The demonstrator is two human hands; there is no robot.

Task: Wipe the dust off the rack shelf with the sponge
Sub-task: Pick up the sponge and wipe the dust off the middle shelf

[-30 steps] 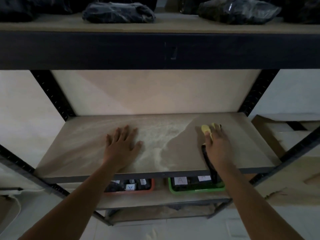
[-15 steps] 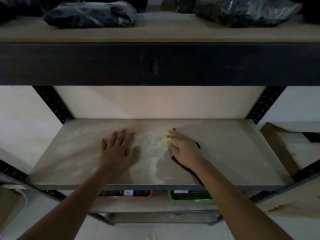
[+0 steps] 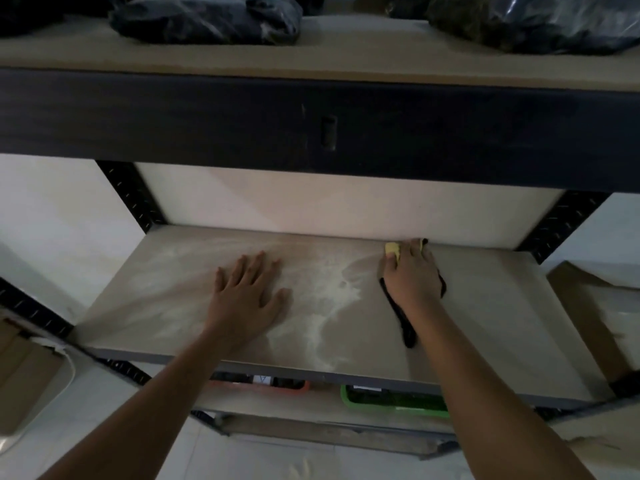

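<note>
My right hand presses the sponge flat against the shelf, right of centre in the frame and hard up against the back edge where the board meets the pale back panel. My fingers are curled over the sponge, so only a yellow corner shows past my knuckles; a dark strap or cloth trails from under my palm toward the bottom of the frame. My left hand lies flat and spread on the board, left of centre, holding nothing, bracing me.

What matters is the dust. The thick pale streak runs from the middle of the shelf down toward the front edge, so it lies between my two hands, just to the left of the sponge and lower in the frame. A thinner haze spreads beyond my left hand toward the upper left of the board. The board to the right of my right hand looks darker and cleaner.

So I judge the next stroke goes leftward and toward the front edge. The sponge hand is nearer the streak. My left hand sits in the dusty part and would have to lift for me to reach it.
</note>
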